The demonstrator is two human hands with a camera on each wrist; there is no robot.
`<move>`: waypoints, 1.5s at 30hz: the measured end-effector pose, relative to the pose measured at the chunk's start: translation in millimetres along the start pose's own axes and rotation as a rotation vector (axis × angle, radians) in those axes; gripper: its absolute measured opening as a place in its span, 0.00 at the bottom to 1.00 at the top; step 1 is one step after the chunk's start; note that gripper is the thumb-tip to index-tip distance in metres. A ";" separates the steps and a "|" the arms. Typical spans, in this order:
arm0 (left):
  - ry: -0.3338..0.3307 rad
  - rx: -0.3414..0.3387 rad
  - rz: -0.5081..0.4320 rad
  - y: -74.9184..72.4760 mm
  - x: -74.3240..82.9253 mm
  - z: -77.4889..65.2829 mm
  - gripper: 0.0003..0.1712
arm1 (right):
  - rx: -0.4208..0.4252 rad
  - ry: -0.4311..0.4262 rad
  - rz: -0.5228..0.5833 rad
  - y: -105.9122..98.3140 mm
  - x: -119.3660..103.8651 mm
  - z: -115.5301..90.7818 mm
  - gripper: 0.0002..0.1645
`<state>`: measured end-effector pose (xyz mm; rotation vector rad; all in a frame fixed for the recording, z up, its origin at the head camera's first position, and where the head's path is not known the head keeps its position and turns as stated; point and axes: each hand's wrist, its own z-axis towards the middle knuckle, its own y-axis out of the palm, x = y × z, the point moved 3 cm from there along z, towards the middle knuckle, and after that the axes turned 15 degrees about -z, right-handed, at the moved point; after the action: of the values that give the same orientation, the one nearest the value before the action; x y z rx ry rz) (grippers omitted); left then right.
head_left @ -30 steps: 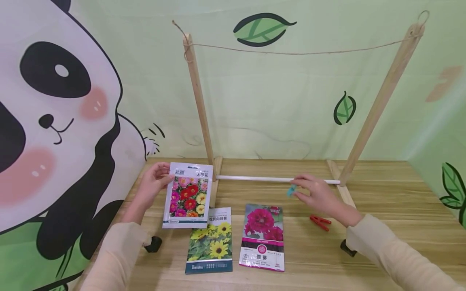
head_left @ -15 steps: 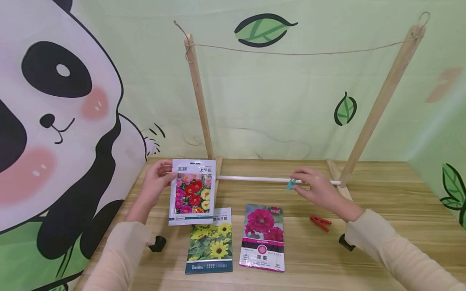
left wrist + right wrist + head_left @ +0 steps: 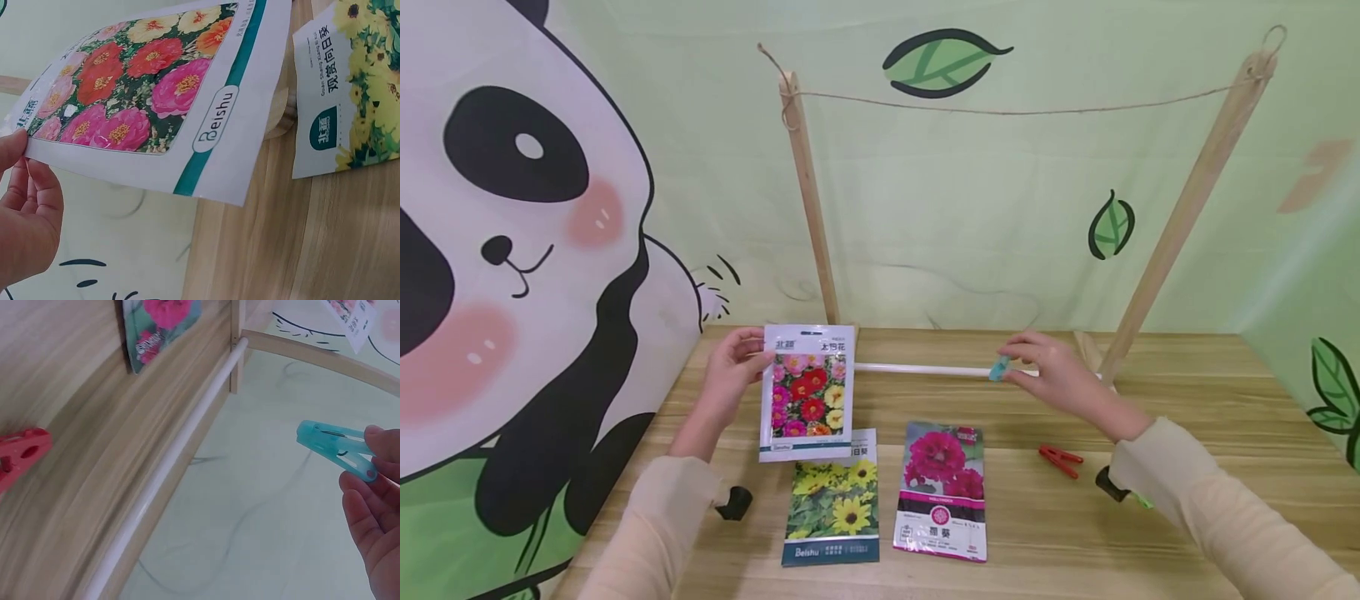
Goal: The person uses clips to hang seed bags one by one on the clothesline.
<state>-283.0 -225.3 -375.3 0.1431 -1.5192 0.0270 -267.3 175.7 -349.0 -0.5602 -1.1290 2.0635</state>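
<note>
My left hand (image 3: 727, 371) pinches the left edge of a seed packet (image 3: 808, 396) with red, pink and yellow flowers, held upright above the table. Its lower edge overlaps, in the head view, a sunflower seed packet (image 3: 835, 512) lying flat. To the right of that lies a hollyhock seed packet (image 3: 940, 492) with magenta blooms. Thumb and fingers of my right hand (image 3: 1056, 375) pinch a teal clothespin (image 3: 334, 449) by its handle end; its jaws look closed in the right wrist view. A red clothespin (image 3: 1060, 461) lies on the table below my right hand.
Behind the hands stands a wooden frame with a left post (image 3: 808, 200) and a leaning right post (image 3: 1187, 217). Twine (image 3: 1000, 111) stretches between their tops, sagging slightly. A white rod (image 3: 925, 369) joins the bases. A printed panda backdrop (image 3: 512, 333) surrounds the wooden table (image 3: 1022, 550).
My left hand has carried the flower packet right and slightly up. The right hand has risen a little with the teal clothespin. Packets on the table stay put.
</note>
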 end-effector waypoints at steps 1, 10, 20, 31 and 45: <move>-0.002 0.000 -0.006 1.1 0.3 0.0 0.12 | -0.010 0.005 0.005 -0.8 0.5 1.3 0.18; -0.002 0.015 -0.043 12.7 5.7 -2.4 0.15 | -0.055 0.029 0.041 -10.2 2.8 11.2 0.17; 0.007 0.019 -0.047 24.4 10.3 -2.4 0.16 | -0.053 0.022 0.012 -18.1 4.1 18.3 0.17; 0.025 0.013 -0.081 33.3 14.0 -2.1 0.13 | 0.031 -0.009 0.024 -23.3 3.6 23.2 0.16; 0.022 0.032 -0.089 41.6 23.9 0.4 0.12 | 0.082 -0.021 0.007 -33.6 0.0 35.9 0.17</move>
<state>-286.6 -185.8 -348.4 0.2348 -1.4897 -0.0181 -278.2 168.6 -301.6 -0.5040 -1.0507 2.1156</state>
